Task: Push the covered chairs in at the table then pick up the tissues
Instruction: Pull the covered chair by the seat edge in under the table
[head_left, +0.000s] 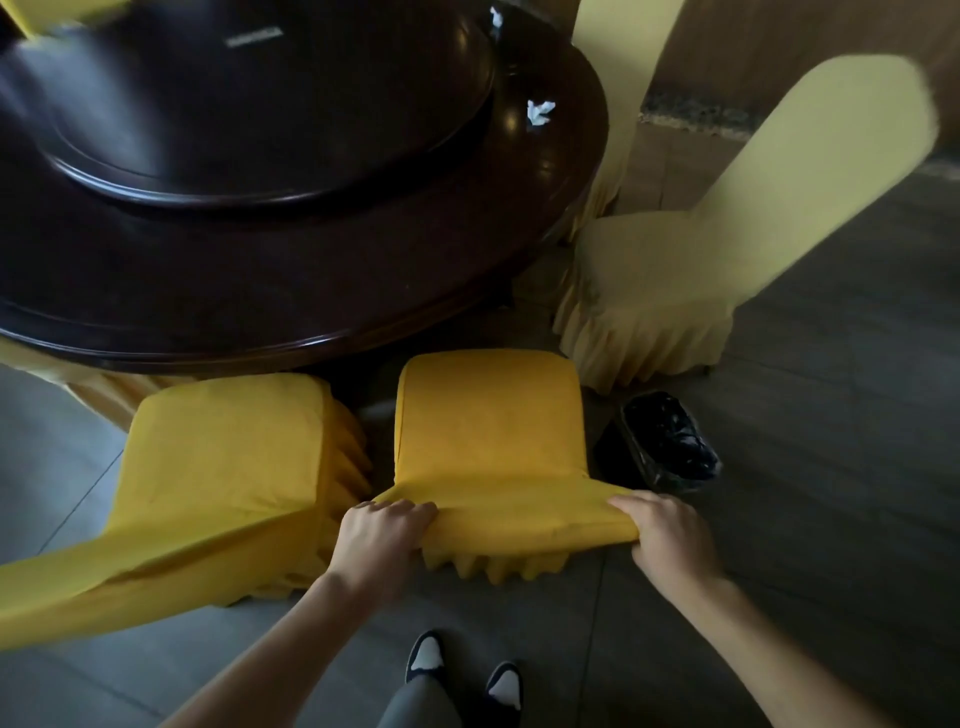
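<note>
Grip: both hands are closed over the top edge of the backrest of the middle covered chair — the left hand at one corner, the right hand at the other, fingers curled over the yellow cloth.
Chair held: its seat points away from the grip toward the bench; the front edge lies just short of the dark round rim, not yet tucked under.
Handling: the cover is soft and loose, so it is likely to slide or bunch under the palms; the stiff frame beneath should be pressed, low and evenly from both corners.
Neighbours: a second yellow chair stands just left of the grip; a paler chair is angled out, beyond and right of it.
Tissues: one crumpled tissue lies far beyond the grip on the bench, another tissue further still — light, easily pinched.
Bin: a black-lined bin stands just beyond the right hand.
</note>
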